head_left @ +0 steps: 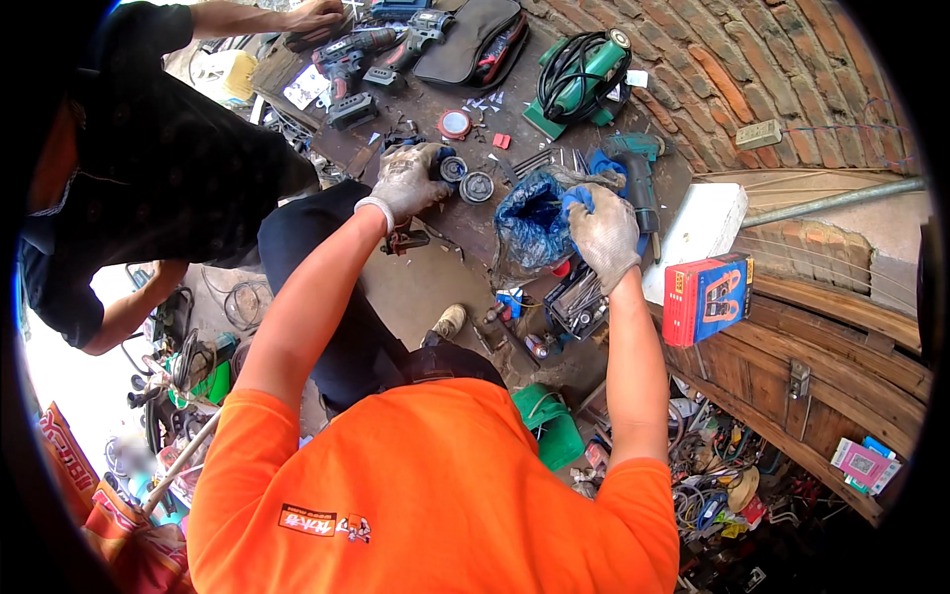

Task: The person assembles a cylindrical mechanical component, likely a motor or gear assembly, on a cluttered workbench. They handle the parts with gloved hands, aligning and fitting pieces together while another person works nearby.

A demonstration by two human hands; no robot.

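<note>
On the dark, littered workbench (418, 107), a crumpled blue plastic bag with a grey outer layer (512, 226) stands open, its mouth turned upward. The right hand (606, 232), in a whitish knitted glove, pinches the bag's rim between closed fingers. The left hand (409, 182), similarly gloved, meets a round part with a dark rim (452, 169); whether its fingers clasp this part or merely rest against it cannot be told. Just beside lies a second round part, of grey metal (477, 188). Slim metal rods (535, 162) lie just beyond the bag. Stage: apparently partway, the bag being open and both round parts outside it; its shadowed interior conceals any contents, so what remains cannot be judged further. A co-worker's bare hand (317, 17) is well apart, at upper left.
</note>
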